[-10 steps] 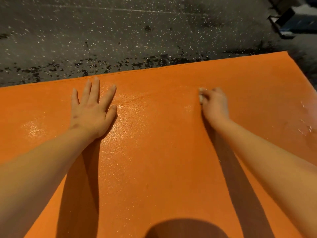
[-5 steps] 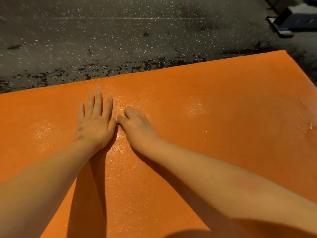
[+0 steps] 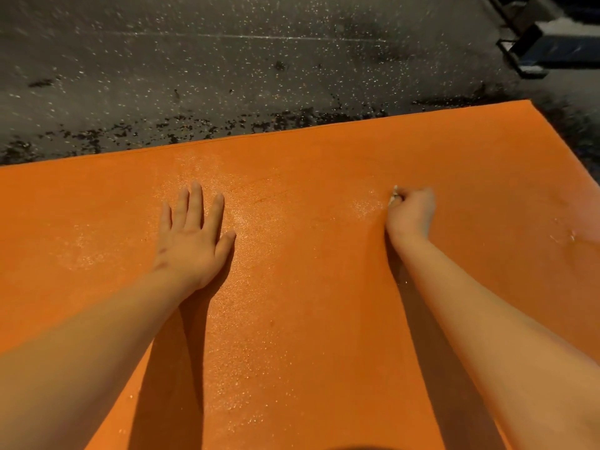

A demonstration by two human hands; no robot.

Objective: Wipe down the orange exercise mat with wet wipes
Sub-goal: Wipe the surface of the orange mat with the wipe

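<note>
The orange exercise mat (image 3: 308,319) fills the lower part of the view and glistens with damp streaks near its far edge. My left hand (image 3: 191,238) lies flat on it, palm down, fingers spread, holding nothing. To the right, my right hand (image 3: 410,214) is curled into a fist on the mat, closed around a small white wet wipe (image 3: 395,193). Only a scrap of the wipe pokes out at the knuckles; the rest is hidden in the fist.
Beyond the mat's far edge lies dark speckled rubber flooring (image 3: 227,76) with black crumbs along the border. A dark metal frame with a blue-grey block (image 3: 548,43) stands at the top right corner. Wet droplets (image 3: 565,235) sit near the mat's right edge.
My right hand swept left until it met my left hand, then back right to where it is now. My left hand stayed flat in place.
</note>
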